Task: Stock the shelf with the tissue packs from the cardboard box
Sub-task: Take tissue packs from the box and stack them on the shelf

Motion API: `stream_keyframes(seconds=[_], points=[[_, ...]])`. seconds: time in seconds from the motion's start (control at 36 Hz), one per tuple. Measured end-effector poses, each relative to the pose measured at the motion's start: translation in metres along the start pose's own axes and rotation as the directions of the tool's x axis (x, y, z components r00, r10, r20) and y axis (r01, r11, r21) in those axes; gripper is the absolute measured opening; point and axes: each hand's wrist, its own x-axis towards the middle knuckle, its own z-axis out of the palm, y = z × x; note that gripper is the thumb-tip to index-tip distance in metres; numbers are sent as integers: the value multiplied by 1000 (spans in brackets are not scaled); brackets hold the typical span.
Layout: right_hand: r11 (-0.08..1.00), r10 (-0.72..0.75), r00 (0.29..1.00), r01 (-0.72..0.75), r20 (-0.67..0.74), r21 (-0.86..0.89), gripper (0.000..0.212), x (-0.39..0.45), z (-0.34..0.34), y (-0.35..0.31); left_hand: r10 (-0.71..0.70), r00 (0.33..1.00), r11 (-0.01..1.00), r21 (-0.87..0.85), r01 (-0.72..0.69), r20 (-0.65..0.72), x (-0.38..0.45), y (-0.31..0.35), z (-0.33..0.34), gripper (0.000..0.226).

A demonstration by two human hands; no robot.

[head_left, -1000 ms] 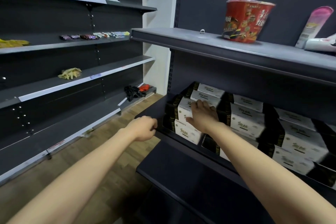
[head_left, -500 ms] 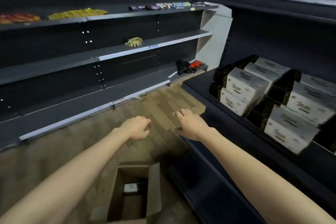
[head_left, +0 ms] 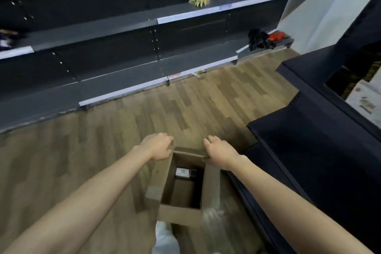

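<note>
Though one tissue pack seems to be all that is left in the cardboard box on the floor, the stocking looks nearly done — the shelf on the right already carries packs. Half a second ago the view faced that shelf; now both hands hang over the box, left hand loosely curled, right hand relaxed, each grip holding nothing.

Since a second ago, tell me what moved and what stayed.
The right hand left the stacked tissue packs on the shelf and came down over the cardboard box. The left hand dropped beside it. The view swung to the floor. Both hands remain empty; one tissue pack stays in the box.
</note>
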Motion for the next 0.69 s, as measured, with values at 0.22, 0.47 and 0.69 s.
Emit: stream_keyframes(seconds=[0.22,0.47,0.69], points=[[986,110,979,-129,170,106,50,55,51,-25,15,983,994,-114,6,183,41,-46,53,43],[941,155,931,-241,331,237,56,126,146,-41,-2,915,987,-148,67,402,83,-90,140,50],[911,158,890,-299,428,284,53,206,293,-30,-87,922,965,-196,171,378,156,-102,260,55]])
